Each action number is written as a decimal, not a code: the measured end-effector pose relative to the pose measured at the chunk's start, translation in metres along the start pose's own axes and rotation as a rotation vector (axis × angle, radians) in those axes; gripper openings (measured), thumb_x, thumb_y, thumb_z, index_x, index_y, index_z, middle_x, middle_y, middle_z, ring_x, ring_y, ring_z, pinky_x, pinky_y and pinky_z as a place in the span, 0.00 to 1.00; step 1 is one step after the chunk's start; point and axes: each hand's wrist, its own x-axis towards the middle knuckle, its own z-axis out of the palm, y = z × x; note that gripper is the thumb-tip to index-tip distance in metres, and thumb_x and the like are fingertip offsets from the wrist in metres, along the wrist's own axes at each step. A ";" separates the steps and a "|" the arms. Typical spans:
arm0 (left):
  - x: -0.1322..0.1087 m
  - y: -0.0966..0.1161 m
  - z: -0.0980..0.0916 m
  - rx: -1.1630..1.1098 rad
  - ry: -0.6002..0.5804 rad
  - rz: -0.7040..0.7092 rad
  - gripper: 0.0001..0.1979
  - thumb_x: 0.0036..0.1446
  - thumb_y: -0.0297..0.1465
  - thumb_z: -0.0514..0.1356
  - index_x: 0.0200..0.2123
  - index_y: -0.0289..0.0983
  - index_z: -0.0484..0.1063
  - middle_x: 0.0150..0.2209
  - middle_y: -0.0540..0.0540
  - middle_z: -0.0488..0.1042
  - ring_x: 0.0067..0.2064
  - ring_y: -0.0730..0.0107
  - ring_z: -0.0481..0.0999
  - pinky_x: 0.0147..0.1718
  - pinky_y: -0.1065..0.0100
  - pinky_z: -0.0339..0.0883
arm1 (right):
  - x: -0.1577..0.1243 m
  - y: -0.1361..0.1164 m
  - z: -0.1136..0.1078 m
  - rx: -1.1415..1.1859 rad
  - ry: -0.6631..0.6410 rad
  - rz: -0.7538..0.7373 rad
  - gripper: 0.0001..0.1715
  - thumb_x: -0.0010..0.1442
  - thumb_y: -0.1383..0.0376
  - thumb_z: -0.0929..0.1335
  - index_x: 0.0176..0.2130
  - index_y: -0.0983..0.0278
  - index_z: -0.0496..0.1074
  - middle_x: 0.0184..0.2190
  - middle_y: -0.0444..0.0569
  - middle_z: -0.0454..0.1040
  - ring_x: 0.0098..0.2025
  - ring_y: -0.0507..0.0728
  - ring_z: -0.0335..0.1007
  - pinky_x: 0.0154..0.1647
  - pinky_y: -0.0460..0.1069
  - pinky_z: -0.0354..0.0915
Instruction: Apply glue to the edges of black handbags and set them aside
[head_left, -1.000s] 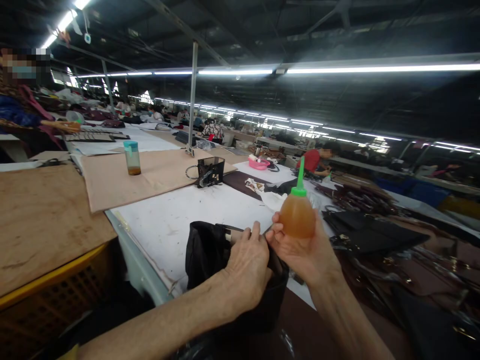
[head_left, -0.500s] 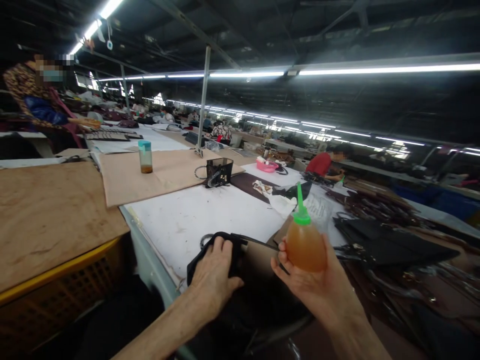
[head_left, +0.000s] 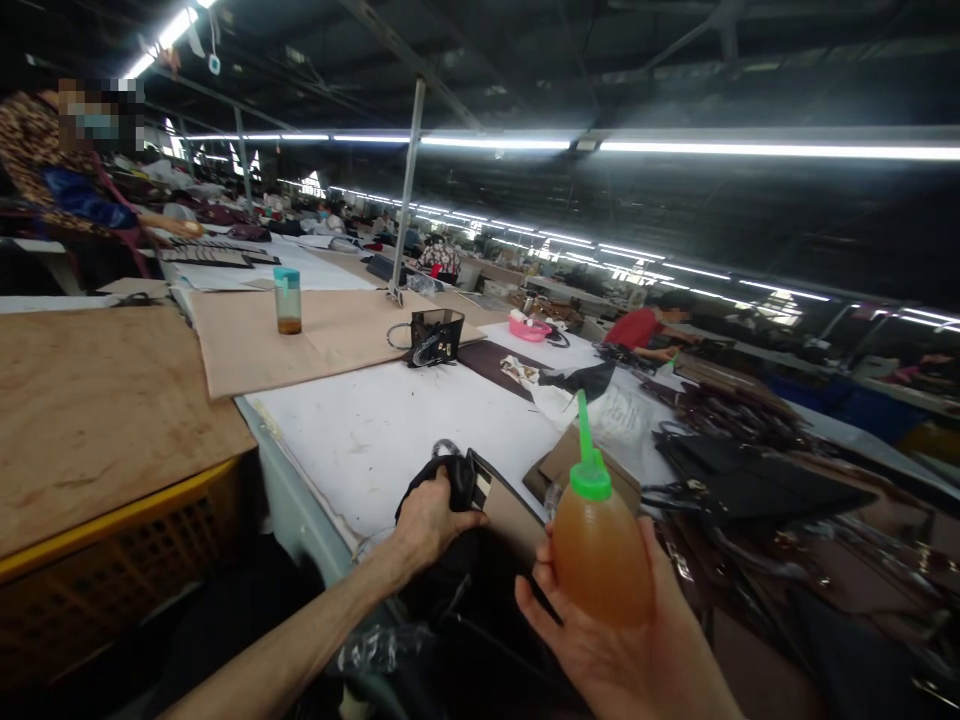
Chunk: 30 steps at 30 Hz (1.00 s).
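My right hand [head_left: 600,630] is wrapped round a squeeze bottle [head_left: 602,555] of amber liquid, its green nozzle pointing up. My left hand [head_left: 431,520] grips the edge of a black handbag [head_left: 495,600], thumb on the near side and fingers over the dark lining. The bag's tan inner face [head_left: 514,515] shows between my hands. Its lower part is dark and partly hidden by my hands. A clear-wrapped handle [head_left: 446,448] sticks up behind my left fingers. The nozzle tip is apart from the bag.
A small black bag [head_left: 436,337] and a blue-lidded bottle [head_left: 287,302] stand on the tan board [head_left: 337,335]. Dark bag pieces [head_left: 757,480] are heaped at right. A yellow crate [head_left: 135,530] is at lower left. Co-workers are at far left [head_left: 60,190] and in red [head_left: 634,327].
The squeeze bottle has come lower and closer in my right hand. My left hand has tilted the bag's edge, so more of the tan inside and a pale patch show.
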 end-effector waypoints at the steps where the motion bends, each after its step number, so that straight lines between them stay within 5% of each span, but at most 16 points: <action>1: 0.002 -0.003 0.005 -0.059 0.009 0.034 0.29 0.43 0.48 0.61 0.42 0.32 0.63 0.33 0.41 0.72 0.37 0.54 0.72 0.32 0.64 0.62 | 0.000 -0.001 0.000 0.014 0.015 -0.008 0.26 0.53 0.46 0.66 0.32 0.66 0.77 0.28 0.54 0.75 0.32 0.59 0.70 0.43 0.59 0.63; 7: 0.005 -0.008 0.021 -0.305 0.047 0.187 0.11 0.52 0.38 0.55 0.32 0.35 0.67 0.28 0.46 0.70 0.32 0.63 0.70 0.32 0.66 0.61 | 0.003 -0.005 0.000 0.051 0.058 -0.009 0.25 0.52 0.47 0.67 0.33 0.66 0.77 0.29 0.56 0.75 0.32 0.60 0.69 0.43 0.61 0.63; 16: 0.007 -0.011 0.022 -0.633 -0.030 0.320 0.16 0.59 0.36 0.45 0.41 0.33 0.66 0.38 0.45 0.73 0.40 0.64 0.71 0.40 0.67 0.64 | 0.002 -0.016 0.001 0.030 0.059 -0.133 0.25 0.53 0.48 0.66 0.32 0.67 0.75 0.30 0.56 0.73 0.31 0.58 0.68 0.39 0.57 0.66; 20: 0.018 0.004 -0.004 -0.630 -0.075 0.367 0.15 0.59 0.37 0.46 0.40 0.34 0.66 0.37 0.46 0.72 0.40 0.65 0.69 0.40 0.68 0.63 | -0.005 -0.024 0.004 -0.011 0.010 -0.160 0.26 0.56 0.49 0.65 0.34 0.70 0.74 0.31 0.56 0.72 0.29 0.55 0.67 0.35 0.52 0.68; 26: 0.038 0.028 -0.064 -0.504 -0.307 0.454 0.15 0.56 0.39 0.50 0.33 0.34 0.69 0.29 0.50 0.70 0.31 0.69 0.67 0.30 0.71 0.62 | -0.022 -0.048 -0.008 -0.243 0.012 -0.175 0.24 0.55 0.51 0.67 0.41 0.67 0.73 0.34 0.55 0.73 0.26 0.53 0.66 0.20 0.44 0.64; 30: 0.039 0.026 -0.091 -0.412 -0.468 0.472 0.15 0.54 0.40 0.53 0.33 0.34 0.71 0.28 0.50 0.71 0.30 0.70 0.67 0.30 0.72 0.61 | -0.023 -0.063 -0.029 -0.500 0.097 -0.379 0.26 0.51 0.51 0.70 0.45 0.64 0.70 0.33 0.51 0.74 0.27 0.55 0.67 0.19 0.43 0.64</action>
